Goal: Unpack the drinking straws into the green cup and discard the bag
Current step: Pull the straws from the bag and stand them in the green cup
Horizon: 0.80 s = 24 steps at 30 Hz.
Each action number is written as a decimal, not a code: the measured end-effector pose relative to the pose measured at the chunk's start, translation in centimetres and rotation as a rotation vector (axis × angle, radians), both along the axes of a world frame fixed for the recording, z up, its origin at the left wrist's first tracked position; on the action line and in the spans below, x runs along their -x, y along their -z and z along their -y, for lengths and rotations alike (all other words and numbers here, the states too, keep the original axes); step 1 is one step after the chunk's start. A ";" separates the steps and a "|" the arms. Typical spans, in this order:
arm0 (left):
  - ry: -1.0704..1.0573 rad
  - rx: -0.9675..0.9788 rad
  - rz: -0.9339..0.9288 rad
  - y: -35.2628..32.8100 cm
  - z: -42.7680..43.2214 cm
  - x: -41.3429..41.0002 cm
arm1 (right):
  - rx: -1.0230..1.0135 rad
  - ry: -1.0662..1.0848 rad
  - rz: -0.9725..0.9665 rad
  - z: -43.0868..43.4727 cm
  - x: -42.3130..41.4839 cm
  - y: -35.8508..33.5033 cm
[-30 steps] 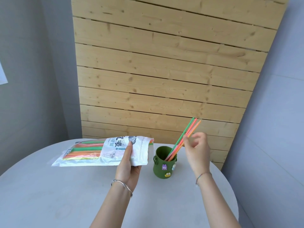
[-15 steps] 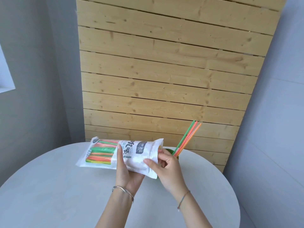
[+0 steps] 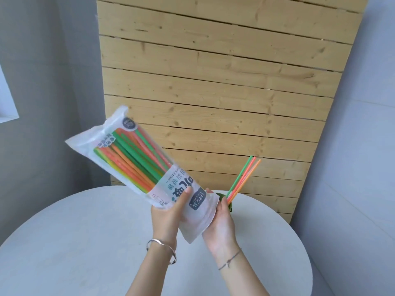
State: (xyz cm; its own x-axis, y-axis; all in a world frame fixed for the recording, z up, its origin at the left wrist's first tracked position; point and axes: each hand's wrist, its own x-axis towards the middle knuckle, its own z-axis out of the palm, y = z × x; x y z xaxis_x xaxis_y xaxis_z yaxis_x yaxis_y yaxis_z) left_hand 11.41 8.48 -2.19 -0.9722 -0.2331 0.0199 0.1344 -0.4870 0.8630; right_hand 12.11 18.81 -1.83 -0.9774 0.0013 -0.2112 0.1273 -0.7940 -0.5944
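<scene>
Bag (image 3: 171, 184), level a moment ago, now tipped sealed end up above my left hand (image 3: 168, 214), thumb and fingers clamped on it, mouth at my right hand (image 3: 222, 223) (grip hidden, cannot tell), green cup (image 3: 221, 196) just beyond those fingertips: remaining straws (image 3: 128, 154) should slide mouthward.

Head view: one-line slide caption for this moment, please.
Left hand grips the tilted straw bag, right hand at its lower end; three straws lean in the green cup behind.
</scene>
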 end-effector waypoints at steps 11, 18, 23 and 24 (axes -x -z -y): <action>0.140 -0.329 0.179 0.6 0.9 0.2 | -0.849 0.306 -0.219 0.0 0.7 1.3; 0.192 -0.606 0.247 1.2 2.2 1.1 | -0.864 0.574 -0.280 -3.5 0.9 -0.8; 0.185 -0.628 0.252 1.6 1.6 1.3 | -0.451 0.488 -0.217 -3.5 0.5 -2.0; 0.197 -0.616 0.254 1.5 1.3 1.2 | -0.441 0.417 -0.201 -2.8 0.5 -1.9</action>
State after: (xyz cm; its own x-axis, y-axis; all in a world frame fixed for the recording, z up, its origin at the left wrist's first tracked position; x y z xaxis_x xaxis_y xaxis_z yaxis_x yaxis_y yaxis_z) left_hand 10.21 7.22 -3.74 -0.9546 0.0528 -0.2933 -0.1768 -0.8927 0.4145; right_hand 11.64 21.59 0.04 -0.8963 0.4355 0.0836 -0.2877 -0.4276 -0.8569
